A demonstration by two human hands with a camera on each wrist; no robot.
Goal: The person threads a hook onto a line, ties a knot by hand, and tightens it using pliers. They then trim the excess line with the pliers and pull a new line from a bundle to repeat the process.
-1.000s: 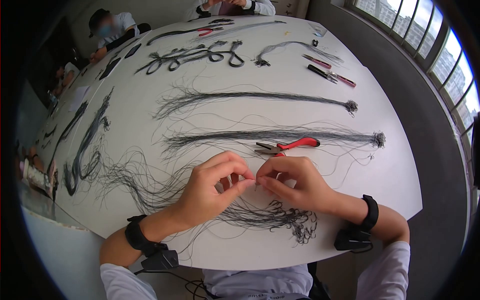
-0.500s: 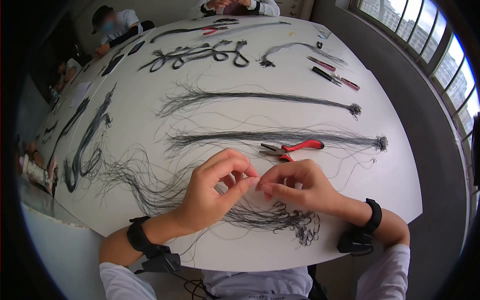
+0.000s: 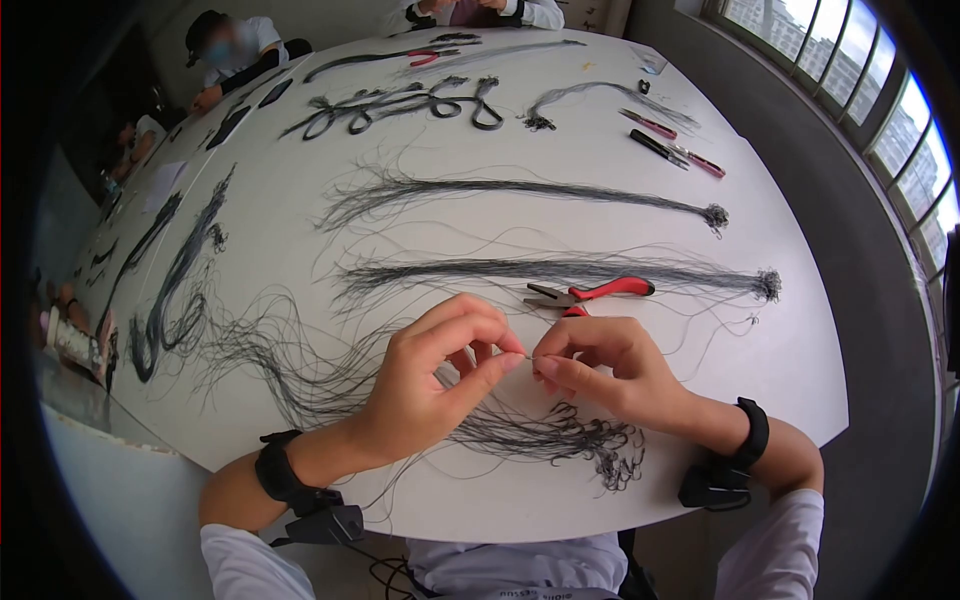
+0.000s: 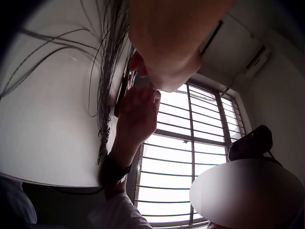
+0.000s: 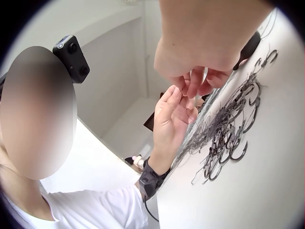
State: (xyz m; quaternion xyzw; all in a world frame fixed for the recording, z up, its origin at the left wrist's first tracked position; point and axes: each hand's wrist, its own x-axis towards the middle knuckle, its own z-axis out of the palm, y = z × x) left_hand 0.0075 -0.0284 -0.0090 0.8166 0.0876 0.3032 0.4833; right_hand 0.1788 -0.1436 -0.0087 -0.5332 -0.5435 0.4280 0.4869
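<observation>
Thumb and forefinger of my left hand (image 3: 432,368) pinch a short, thin strand, like fishing line (image 3: 529,357), in the head view. From the other side my right hand (image 3: 612,372) pinches it too, and only a tiny bit shows between the fingertips. Under both hands lies a bundle of fishing hooks (image 3: 615,450) on long dark lines (image 3: 300,375); the hooks show large beside my right hand in the right wrist view. Just beyond my right fingers lie red-handled pliers (image 3: 610,289), their jaws apart, partly hidden by that hand.
Two straight bundles of hooked lines (image 3: 540,190) lie across the white table (image 3: 760,380). Farther off are a looped dark bundle (image 3: 430,105), cutters (image 3: 657,150) and other tools. More bundles (image 3: 185,260) lie at left. Other people (image 3: 235,50) sit at the far side.
The fingertips, close together a second ago, have drawn slightly apart, with a bit of the strand showing between them. The pliers stay in place on the table.
</observation>
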